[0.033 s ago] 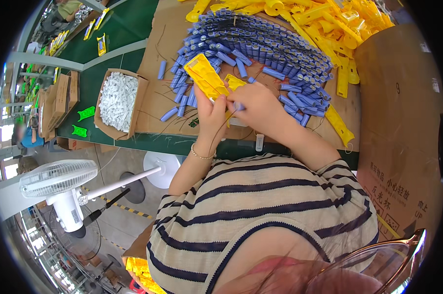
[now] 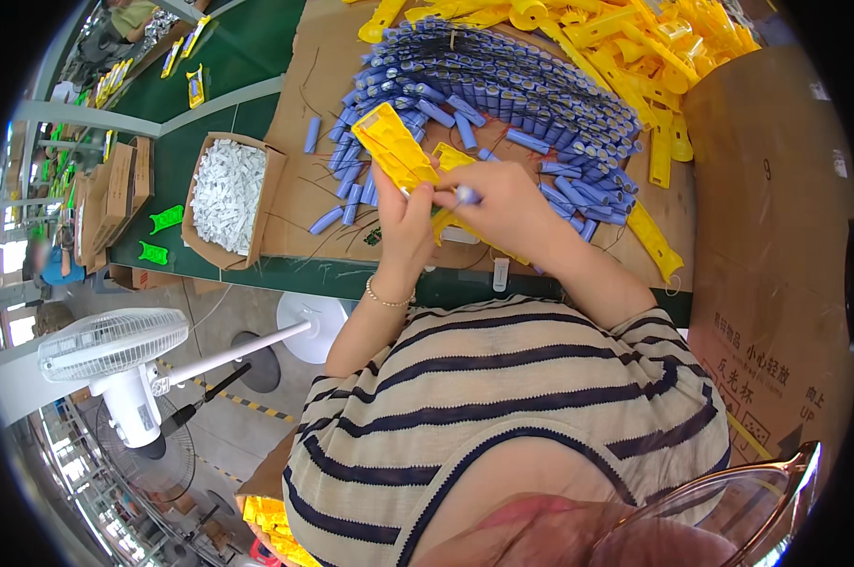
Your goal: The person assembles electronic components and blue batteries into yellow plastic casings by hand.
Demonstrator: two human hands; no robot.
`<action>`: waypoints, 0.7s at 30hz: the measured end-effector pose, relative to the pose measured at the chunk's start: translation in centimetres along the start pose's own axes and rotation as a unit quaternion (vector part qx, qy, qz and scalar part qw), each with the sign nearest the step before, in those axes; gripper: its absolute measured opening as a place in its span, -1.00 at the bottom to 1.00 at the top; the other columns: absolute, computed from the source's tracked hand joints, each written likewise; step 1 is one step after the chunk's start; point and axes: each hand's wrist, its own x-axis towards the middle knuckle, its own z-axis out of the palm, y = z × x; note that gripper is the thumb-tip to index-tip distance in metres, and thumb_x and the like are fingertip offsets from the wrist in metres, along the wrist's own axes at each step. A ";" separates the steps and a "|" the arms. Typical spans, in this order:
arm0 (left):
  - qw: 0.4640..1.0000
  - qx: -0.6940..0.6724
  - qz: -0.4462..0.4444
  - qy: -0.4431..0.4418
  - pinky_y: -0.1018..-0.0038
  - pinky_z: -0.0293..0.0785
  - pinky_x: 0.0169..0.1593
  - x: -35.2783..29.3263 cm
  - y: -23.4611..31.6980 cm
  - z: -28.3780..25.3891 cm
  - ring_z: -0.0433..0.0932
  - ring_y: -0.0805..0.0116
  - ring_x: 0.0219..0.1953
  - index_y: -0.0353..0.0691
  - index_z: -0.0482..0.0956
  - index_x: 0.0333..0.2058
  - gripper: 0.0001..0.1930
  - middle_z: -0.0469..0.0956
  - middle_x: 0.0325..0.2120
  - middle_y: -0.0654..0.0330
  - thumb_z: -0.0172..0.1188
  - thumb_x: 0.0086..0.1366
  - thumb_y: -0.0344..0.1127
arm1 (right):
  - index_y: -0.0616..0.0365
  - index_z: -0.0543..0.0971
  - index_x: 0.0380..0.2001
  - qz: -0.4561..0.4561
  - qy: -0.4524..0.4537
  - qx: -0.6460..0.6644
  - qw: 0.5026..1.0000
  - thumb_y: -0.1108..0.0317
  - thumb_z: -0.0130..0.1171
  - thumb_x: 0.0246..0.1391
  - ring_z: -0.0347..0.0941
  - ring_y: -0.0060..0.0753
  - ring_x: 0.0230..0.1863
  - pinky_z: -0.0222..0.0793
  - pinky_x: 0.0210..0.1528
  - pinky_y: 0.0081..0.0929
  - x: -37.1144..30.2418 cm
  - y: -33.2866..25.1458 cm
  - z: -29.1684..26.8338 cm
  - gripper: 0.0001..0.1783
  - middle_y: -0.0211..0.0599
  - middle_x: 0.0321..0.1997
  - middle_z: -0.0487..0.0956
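Observation:
My left hand (image 2: 406, 225) is closed round the lower end of a yellow plastic housing (image 2: 392, 144), an elongated shell tilted up to the left. Close beside it, my right hand (image 2: 507, 203) has its fingers bent at the shell's lower end, with a blue cylindrical battery cell (image 2: 467, 195) held in them. The right fingertips are partly hidden. Another yellow plastic part (image 2: 453, 159) shows just behind the right fingers. Beyond both hands lies a large bank of blue battery cells (image 2: 503, 85) with thin dark wires, several loose ones scattered at its near edge.
Yellow plastic housings (image 2: 625, 38) are heaped at the far right. A cardboard box of small white parts (image 2: 229, 194) stands on the left, near two green plastic pieces (image 2: 167, 219). A large carton (image 2: 767, 217) rises at right. A white fan (image 2: 115, 345) stands at lower left.
My right hand has shifted slightly, and the blue battery cell in it has moved a little to the right and up. The left hand and yellow housing have barely moved.

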 end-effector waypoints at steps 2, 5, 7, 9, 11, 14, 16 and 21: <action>0.995 -0.069 -0.049 -0.045 0.44 0.41 -0.09 0.3 0.4 -0.7 0.43 0.38 -0.25 -0.25 0.06 0.10 -0.48 0.36 -0.20 0.12 -0.16 0.12 -0.61 | 0.18 0.51 -0.36 0.319 -0.024 0.348 0.881 0.38 0.13 0.00 0.37 -0.37 -0.49 0.31 -0.34 -0.38 0.8 -0.2 -1.4 -0.87 -0.41 -0.55 0.41; 0.988 -0.100 -0.100 -0.066 0.45 0.45 -0.19 0.5 -0.2 -0.8 0.45 0.41 -0.32 -0.26 0.11 0.04 -0.55 0.38 -0.26 0.13 -0.17 0.14 -0.58 | 0.24 0.41 -0.11 0.401 0.020 0.668 0.627 0.38 0.02 0.10 0.39 -0.47 -0.36 0.33 -0.32 -0.49 0.5 2.5 -2.1 -0.71 -0.36 -0.41 0.44; 0.985 -0.101 -0.120 -0.066 0.47 0.46 -0.19 0.4 -0.4 -0.7 0.45 0.41 -0.32 -0.26 0.12 0.04 -0.56 0.39 -0.27 0.13 -0.18 0.14 -0.57 | 0.26 0.32 -0.01 0.390 -0.004 0.698 0.601 0.42 0.00 0.11 0.41 -0.45 -0.30 0.36 -0.29 -0.51 0.3 2.6 -2.4 -0.64 -0.31 -0.36 0.45; 0.983 -0.102 -0.140 -0.065 0.49 0.46 -0.19 0.3 -0.8 -0.8 0.46 0.40 -0.32 -0.26 0.13 0.04 -0.57 0.40 -0.27 0.13 -0.19 0.14 -0.55 | 0.27 0.24 0.09 0.379 -0.027 0.726 0.574 0.46 -0.03 0.12 0.42 -0.43 -0.24 0.38 -0.26 -0.53 0.5 2.0 -2.6 -0.55 -0.26 -0.32 0.46; 0.980 -0.098 -0.155 -0.076 0.51 0.46 -0.18 0.4 -1.2 -1.1 0.46 0.41 -0.26 -0.26 0.13 0.06 -0.54 0.39 -0.21 0.12 -0.21 0.14 -0.57 | 0.32 0.30 0.07 0.435 -0.027 0.629 0.643 0.55 0.00 0.07 0.45 -0.51 -0.23 0.42 -0.22 -0.57 1.1 0.5 -2.5 -0.56 -0.33 -0.31 0.46; 0.990 -0.038 -0.108 -0.082 0.51 0.46 -0.16 0.2 -1.2 -0.1 0.45 0.43 -0.19 -0.27 0.10 0.11 -0.49 0.37 -0.13 0.11 -0.22 0.12 -0.59 | 0.37 0.39 -0.01 0.384 -0.045 0.502 0.773 0.61 0.08 0.01 0.47 -0.55 -0.25 0.45 -0.17 -0.55 1.0 0.9 -2.4 -0.59 -0.31 -0.27 0.51; 0.991 0.025 -0.076 -0.107 0.52 0.45 -0.16 0.1 -1.1 0.0 0.44 0.44 -0.18 -0.27 0.08 0.13 -0.47 0.36 -0.11 0.12 -0.23 0.12 -0.60 | 0.38 0.42 -0.03 0.373 -0.029 0.477 0.795 0.59 0.12 -0.01 0.48 -0.58 -0.33 0.43 -0.29 -0.61 1.1 0.8 -1.9 -0.60 -0.28 -0.30 0.54; 0.986 0.071 -0.057 -0.138 0.53 0.43 -0.13 0.0 -1.4 -0.2 0.42 0.45 -0.15 -0.26 0.03 0.16 -0.45 0.35 -0.09 0.13 -0.22 0.15 -0.62 | 0.37 0.47 -0.07 0.342 0.001 0.398 0.851 0.57 0.17 -0.03 0.49 -0.63 -0.37 0.41 -0.45 -0.69 0.5 1.0 -0.7 -0.62 -0.27 -0.26 0.59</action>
